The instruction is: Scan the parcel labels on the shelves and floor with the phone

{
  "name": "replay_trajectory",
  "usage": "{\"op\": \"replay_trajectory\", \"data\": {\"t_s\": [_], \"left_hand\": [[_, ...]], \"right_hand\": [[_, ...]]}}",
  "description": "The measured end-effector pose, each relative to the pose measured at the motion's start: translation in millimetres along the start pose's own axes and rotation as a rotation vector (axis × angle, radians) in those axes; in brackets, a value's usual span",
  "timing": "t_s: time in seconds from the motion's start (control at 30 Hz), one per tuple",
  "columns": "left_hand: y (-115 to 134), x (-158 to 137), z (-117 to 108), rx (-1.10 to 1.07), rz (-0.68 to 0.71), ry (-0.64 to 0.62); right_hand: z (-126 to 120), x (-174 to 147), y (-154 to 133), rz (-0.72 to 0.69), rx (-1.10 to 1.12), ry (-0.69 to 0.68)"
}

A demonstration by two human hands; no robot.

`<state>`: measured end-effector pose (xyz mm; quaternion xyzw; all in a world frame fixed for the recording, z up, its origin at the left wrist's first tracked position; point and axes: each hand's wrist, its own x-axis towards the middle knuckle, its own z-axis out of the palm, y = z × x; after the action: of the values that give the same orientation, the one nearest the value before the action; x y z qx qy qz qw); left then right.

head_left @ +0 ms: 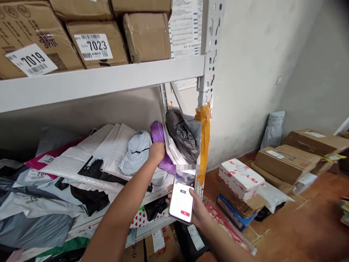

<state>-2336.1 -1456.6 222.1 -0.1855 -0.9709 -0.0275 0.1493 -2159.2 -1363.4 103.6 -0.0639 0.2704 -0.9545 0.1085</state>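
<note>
My left hand reaches onto the middle shelf, its fingers closed on a purple mailing bag. The fingertips are hidden on the far side. A grey-white mailing bag lies just left of that hand, and a dark grey plastic parcel leans upright to its right, against the shelf's end. Lower down, my right hand is wrapped round a smartphone. Its screen is lit, mostly white with a red button near the bottom, and my thumb rests at its right edge.
Cardboard boxes with number labels fill the shelf above. White bubble mailers and other bags are heaped on the left. An orange-taped metal post bounds the rack's right end. A red-and-white box and brown cartons sit on the floor.
</note>
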Motion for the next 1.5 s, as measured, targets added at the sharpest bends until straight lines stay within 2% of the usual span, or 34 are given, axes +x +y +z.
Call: {"op": "replay_trajectory", "data": {"t_s": [0.13,0.27,0.47,0.57,0.63,0.7,0.77,0.87,0.9,0.97,1.07,1.23,1.33,1.4,1.5], "left_hand": [[4.4,-36.2,7.8,0.022,-0.004,0.048],[4.1,-55.0,18.5,0.041,-0.009,0.129],[12.0,-83.2,46.7,0.046,-0.02,0.212],[15.9,-96.7,57.8,0.032,-0.03,0.298],[17.3,-97.1,53.3,0.035,-0.049,0.391],[18.1,-87.1,37.5,0.031,-0.085,0.447],[18.6,-66.9,14.8,-0.014,-0.144,0.379],[19.8,-26.0,-15.0,-0.075,-0.318,0.06],[20.3,-12.8,-20.5,-0.069,-0.385,-0.023],[20.9,8.6,-24.0,-0.046,-0.479,-0.105],[19.4,23.9,-19.0,-0.045,-0.507,-0.146],[16.0,31.2,-19.4,-0.089,-0.451,-0.312],[20.5,41.7,-19.6,-0.125,-0.521,-0.378],[25.2,46.6,-14.6,-0.129,-0.599,-0.354],[27.3,40.9,-5.0,-0.118,-0.653,-0.248]], "right_hand": [[4.2,49.0,-6.3,-0.213,-0.012,0.106],[2.3,75.3,-17.2,-0.304,0.007,0.186],[-8.0,75.1,-37.4,-0.319,0.06,0.236],[-10.5,73.2,-40.2,-0.304,0.069,0.237],[-11.5,72.2,-40.9,-0.288,0.069,0.227],[-12.8,71.2,-41.4,-0.271,0.066,0.216],[-14.7,70.4,-41.4,-0.259,0.066,0.212],[-18.1,70.2,-40.1,-0.242,0.069,0.208],[-19.1,70.4,-39.6,-0.239,0.071,0.207],[-20.8,70.9,-38.9,-0.235,0.076,0.206],[-22.4,70.9,-39.7,-0.223,0.077,0.203],[-23.7,69.9,-41.2,-0.198,0.069,0.205],[-23.4,70.7,-40.1,-0.2,0.072,0.211],[-23.2,71.7,-39.8,-0.205,0.072,0.216],[-24.1,72.3,-42.6,-0.203,0.066,0.212]]}}
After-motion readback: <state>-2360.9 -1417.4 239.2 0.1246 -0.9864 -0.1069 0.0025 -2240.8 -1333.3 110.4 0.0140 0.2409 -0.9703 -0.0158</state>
